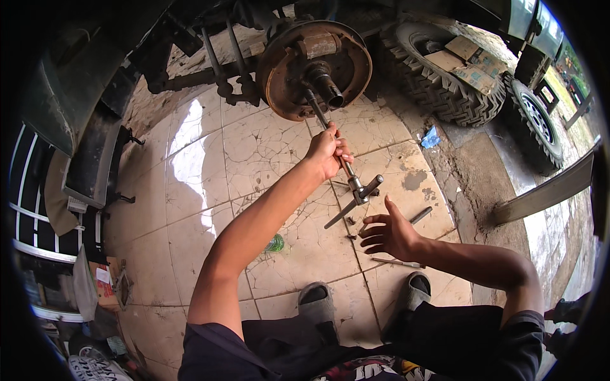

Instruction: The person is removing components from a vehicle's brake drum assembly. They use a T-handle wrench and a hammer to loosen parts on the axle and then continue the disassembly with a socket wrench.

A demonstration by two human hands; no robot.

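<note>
step: looks like wrenching at the brake assembly | T-handle wrench: far end at the assembly, just left of spindle | left hand: gripping its shaft | right hand: open — near crossbar | next: probably calls for right hand onto crossbar — left steadying

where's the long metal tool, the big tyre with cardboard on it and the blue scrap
Long metal tool (pixel 349 172): head view, on its shaft, near the crossbar
Big tyre (pixel 438 92): head view, on its tread
Blue scrap (pixel 431 138): head view, on its middle
</note>
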